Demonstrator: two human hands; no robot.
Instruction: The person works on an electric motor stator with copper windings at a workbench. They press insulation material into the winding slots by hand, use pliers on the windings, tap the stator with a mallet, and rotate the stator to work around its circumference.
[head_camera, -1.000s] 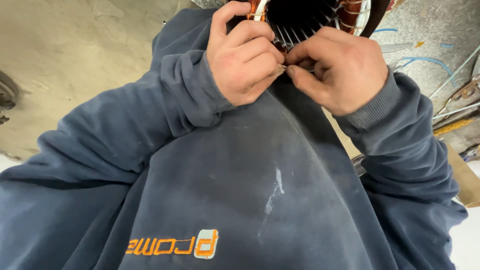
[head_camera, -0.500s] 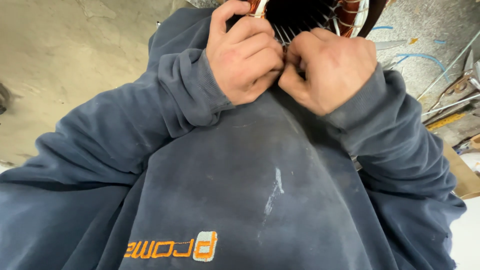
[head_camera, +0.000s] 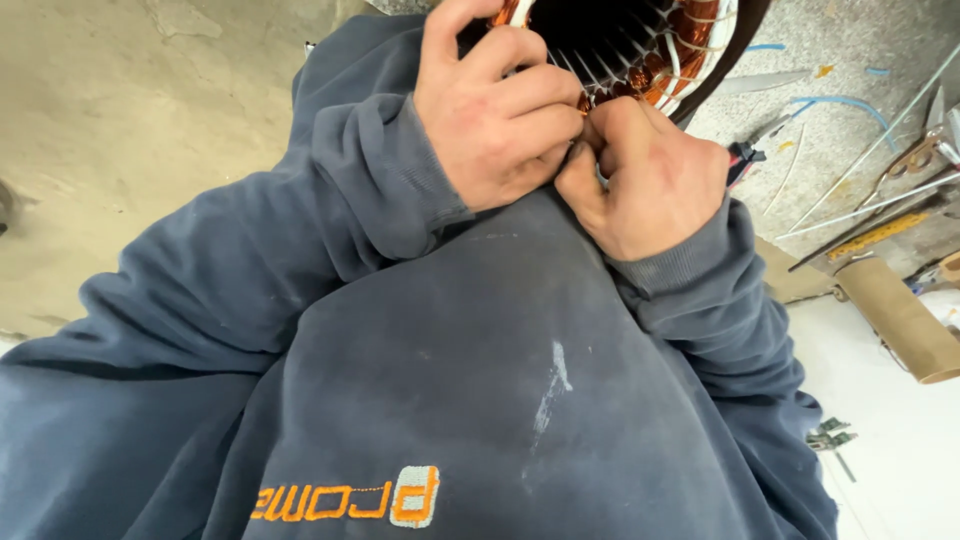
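Note:
A round motor stator (head_camera: 640, 50) with copper windings and dark slotted teeth sits at the top of the view, held against my chest. My left hand (head_camera: 495, 110) curls over its near rim, fingers closed on the copper winding. My right hand (head_camera: 650, 175) presses against the left one with fingertips pinched at the same spot on the winding edge. What the fingertips pinch is hidden between the two hands. My dark blue sweatshirt (head_camera: 450, 380) fills the lower part of the view.
A concrete floor (head_camera: 150, 120) lies to the left. On the right are thin metal rods (head_camera: 860, 170), scissors (head_camera: 915, 150), a red-handled tool (head_camera: 745, 160), a cardboard tube (head_camera: 900, 315), blue wire (head_camera: 830, 105) and a white surface (head_camera: 900, 450) with small metal bits.
My right hand has shifted slightly left and closed tighter against my left hand at the winding edge. The left hand keeps its hold on the stator rim.

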